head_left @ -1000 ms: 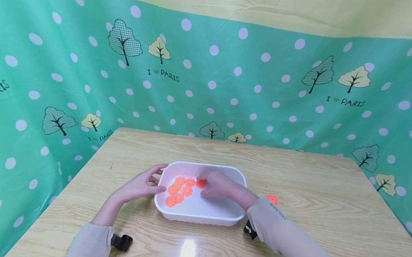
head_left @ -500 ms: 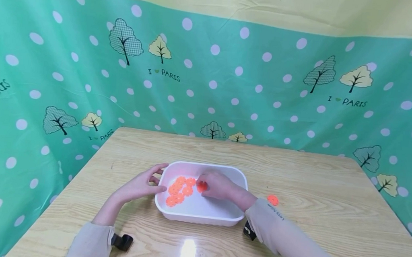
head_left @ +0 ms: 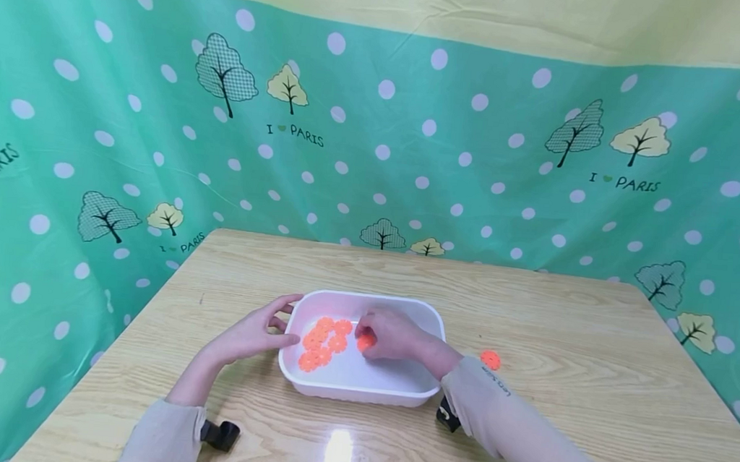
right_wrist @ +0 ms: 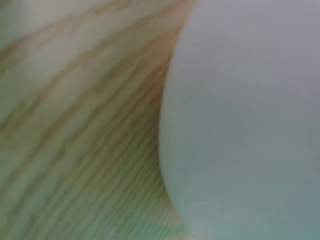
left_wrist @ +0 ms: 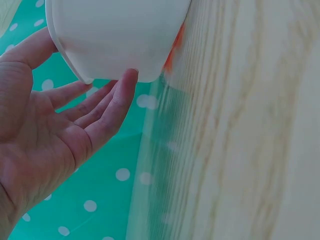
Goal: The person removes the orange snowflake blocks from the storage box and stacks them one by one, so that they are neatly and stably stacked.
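Observation:
A white plastic tub [head_left: 360, 389] stands on the wooden table. My left hand [head_left: 251, 334] holds its left end, thumb at the rim. In the left wrist view, the left hand's fingers [left_wrist: 112, 107] reach the tub's outer wall [left_wrist: 110, 40]. My right hand [head_left: 394, 334] is inside the tub, pinching a round orange piece [head_left: 366, 342] close over the bottom. Left of it, several flat orange notched discs [head_left: 318, 343] lie clustered on the tub floor. The right wrist view shows only the tub's wall [right_wrist: 240, 120] beside the table, with the hand out of sight.
One more orange disc [head_left: 490, 360] lies on the table [head_left: 565, 326] right of the tub, close to the right sleeve. A green dotted curtain [head_left: 378, 130] hangs behind the table and along its sides. Black wrist cameras [head_left: 220, 435] sit at both cuffs.
My right hand has shifted slightly right and toward me inside the tub, bringing the orange piece away from the cluster. The left hand keeps its place on the tub.

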The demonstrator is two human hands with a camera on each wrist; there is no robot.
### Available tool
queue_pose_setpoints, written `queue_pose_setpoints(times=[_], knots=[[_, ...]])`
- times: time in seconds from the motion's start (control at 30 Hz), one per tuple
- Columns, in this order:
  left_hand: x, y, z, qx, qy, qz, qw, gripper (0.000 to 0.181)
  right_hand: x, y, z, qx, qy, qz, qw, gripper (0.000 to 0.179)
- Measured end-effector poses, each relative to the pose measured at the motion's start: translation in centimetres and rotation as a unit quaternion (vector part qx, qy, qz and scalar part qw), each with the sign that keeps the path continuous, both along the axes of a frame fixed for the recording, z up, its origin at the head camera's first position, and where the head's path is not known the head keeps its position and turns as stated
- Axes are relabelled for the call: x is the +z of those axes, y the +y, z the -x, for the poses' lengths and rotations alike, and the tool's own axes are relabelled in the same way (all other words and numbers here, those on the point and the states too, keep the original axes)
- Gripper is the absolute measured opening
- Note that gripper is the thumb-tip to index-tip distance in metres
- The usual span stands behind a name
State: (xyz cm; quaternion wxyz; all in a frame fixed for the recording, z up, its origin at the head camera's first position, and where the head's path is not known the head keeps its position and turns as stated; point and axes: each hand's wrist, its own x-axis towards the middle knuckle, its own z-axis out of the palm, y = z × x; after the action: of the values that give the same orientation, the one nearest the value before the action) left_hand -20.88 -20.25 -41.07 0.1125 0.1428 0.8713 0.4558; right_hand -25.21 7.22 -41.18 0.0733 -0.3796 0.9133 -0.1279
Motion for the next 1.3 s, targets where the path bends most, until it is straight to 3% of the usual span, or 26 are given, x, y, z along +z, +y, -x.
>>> queue_pose_setpoints(times=[0.4,0.7,0.93,1.3], knots=[[-0.5,0.0,0.2,0.000,-0.003,-0.005,1.0000,0.074,1.2,0.6,-0.6,-0.020,-0.031,0.034,0.9987,0.027],[-0.2,0.1,0.1,-0.002,-0.001,0.001,1.0000,0.073,2.2,1.9,-1.0,-0.016,-0.042,0.078,0.9959,0.024],[0.1,0.1,-0.1,0.000,-0.006,-0.003,1.0000,0.073,2.7,3.2,-1.1,-0.006,-0.015,0.097,0.9952,0.024],[0.2,0.1,-0.2,-0.002,-0.005,-0.005,1.0000,0.075,3.7,5.4,-1.3,-0.028,-0.020,0.138,0.9898,0.023]])
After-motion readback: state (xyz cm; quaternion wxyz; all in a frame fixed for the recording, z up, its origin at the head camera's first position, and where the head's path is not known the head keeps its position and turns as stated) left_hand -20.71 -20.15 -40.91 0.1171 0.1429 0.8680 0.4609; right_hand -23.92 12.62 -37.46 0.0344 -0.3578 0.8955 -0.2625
